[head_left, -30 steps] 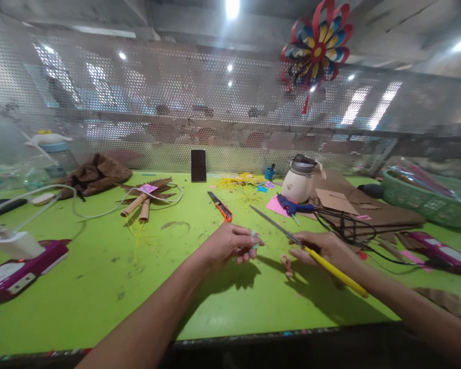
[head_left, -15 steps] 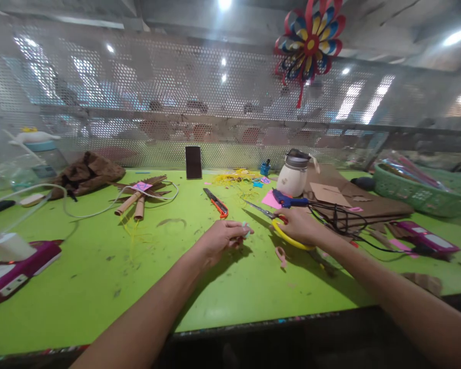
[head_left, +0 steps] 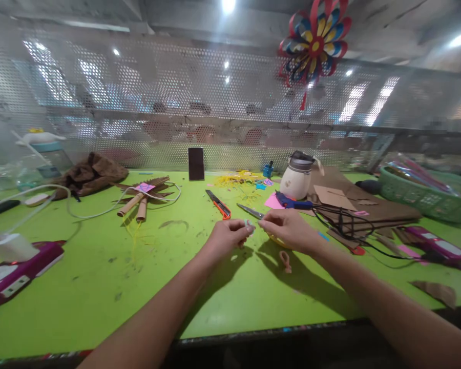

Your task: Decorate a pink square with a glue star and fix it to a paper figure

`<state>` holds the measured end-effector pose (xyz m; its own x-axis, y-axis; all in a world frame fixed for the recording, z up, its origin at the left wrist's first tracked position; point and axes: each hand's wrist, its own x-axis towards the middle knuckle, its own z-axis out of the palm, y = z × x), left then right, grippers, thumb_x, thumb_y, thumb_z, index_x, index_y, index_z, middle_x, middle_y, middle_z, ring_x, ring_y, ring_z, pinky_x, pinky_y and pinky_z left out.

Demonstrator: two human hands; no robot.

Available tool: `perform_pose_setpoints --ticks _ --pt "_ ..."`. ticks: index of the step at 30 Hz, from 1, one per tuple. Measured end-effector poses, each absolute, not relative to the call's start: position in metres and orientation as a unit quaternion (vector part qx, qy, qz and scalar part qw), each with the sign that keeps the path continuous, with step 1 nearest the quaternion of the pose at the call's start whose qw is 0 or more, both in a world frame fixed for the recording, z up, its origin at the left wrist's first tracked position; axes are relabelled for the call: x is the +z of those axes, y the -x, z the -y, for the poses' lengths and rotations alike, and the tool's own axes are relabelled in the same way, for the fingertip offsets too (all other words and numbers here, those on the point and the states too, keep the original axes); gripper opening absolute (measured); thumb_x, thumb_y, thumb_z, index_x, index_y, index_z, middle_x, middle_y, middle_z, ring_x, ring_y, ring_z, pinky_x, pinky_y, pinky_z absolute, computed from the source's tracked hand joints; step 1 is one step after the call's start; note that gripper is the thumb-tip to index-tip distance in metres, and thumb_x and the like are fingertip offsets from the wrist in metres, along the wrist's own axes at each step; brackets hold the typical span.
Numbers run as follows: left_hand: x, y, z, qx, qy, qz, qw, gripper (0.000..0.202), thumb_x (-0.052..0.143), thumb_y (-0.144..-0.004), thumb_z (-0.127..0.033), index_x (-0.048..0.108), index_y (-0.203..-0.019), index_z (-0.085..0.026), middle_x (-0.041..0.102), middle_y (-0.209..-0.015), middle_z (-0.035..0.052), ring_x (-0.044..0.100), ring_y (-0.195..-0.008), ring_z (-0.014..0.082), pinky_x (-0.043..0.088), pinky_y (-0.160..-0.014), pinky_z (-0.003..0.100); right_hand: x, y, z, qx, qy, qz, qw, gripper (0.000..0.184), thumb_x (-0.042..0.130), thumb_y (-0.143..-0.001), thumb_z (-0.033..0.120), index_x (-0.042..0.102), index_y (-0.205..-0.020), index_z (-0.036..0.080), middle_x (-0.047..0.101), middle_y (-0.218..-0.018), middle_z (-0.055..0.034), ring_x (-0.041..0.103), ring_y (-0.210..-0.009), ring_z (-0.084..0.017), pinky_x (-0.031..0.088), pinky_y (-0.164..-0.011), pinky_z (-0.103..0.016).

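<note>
My left hand (head_left: 230, 234) pinches a small pale green scrap (head_left: 249, 224) between thumb and fingertips, above the table. My right hand (head_left: 286, 229) is just to its right, fingertips closed together near the scrap; whether anything is between them I cannot make out. Beneath the right hand lie the scissors (head_left: 250, 211), blades pointing to the far left and yellow handles mostly hidden. A curled pinkish strip (head_left: 285, 262) rests on the table below that hand. Beyond my left hand is an orange and black box cutter (head_left: 218, 204).
Behind the hands are a blue glue gun (head_left: 292, 201), a cream jar (head_left: 295, 179), yellow shreds (head_left: 238, 179) and a phone (head_left: 195, 164). Brown rolled paper pieces (head_left: 141, 197) with a cable are at left. A green basket (head_left: 418, 187) stands at right.
My right hand has come off the scissors' handles and moved left and down beside my left hand. The scissors now lie flat with their blades closer together. My left hand keeps the scrap.
</note>
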<state>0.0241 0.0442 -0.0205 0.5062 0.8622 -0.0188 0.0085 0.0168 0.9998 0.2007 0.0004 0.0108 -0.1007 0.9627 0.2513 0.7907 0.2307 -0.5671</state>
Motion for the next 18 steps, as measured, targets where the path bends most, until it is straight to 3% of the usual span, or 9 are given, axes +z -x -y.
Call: perform_pose_setpoints --ticks 9,15,18 --pt "-0.028 -0.026 -0.048 0.344 -0.743 -0.373 0.436 0.017 0.061 -0.07 -0.029 0.063 -0.066 -0.013 0.048 -0.058 -0.0031 0.04 -0.055 0.009 0.03 -0.053 0.022 0.002 -0.187 -0.002 0.163 0.582 0.73 0.319 0.016 0.056 -0.078 0.022 0.066 -0.069 0.015 0.063 -0.061 -0.0013 0.053 -0.057 -0.012 0.037 -0.053 -0.022" --pt "-0.024 -0.028 -0.044 0.314 -0.781 -0.39 0.372 0.016 0.057 -0.073 -0.026 0.064 -0.066 -0.013 0.051 -0.058 -0.0014 0.044 -0.056 0.0104 0.03 -0.053 0.023 -0.005 -0.185 0.001 0.036 0.581 0.76 0.288 0.014 0.053 -0.079 0.015 0.066 -0.075 0.014 0.067 -0.074 -0.0062 0.058 -0.07 -0.016 0.039 -0.064 -0.027" --pt "-0.023 -0.028 -0.042 0.311 -0.782 -0.402 0.361 0.019 0.055 -0.076 -0.026 0.065 -0.066 -0.013 0.051 -0.057 -0.0002 0.043 -0.055 0.0105 0.029 -0.053 0.023 -0.005 -0.181 0.002 0.026 0.6 0.751 0.274 0.011 0.053 -0.078 0.013 0.063 -0.073 0.014 0.066 -0.073 -0.0067 0.057 -0.069 -0.017 0.037 -0.062 -0.028"
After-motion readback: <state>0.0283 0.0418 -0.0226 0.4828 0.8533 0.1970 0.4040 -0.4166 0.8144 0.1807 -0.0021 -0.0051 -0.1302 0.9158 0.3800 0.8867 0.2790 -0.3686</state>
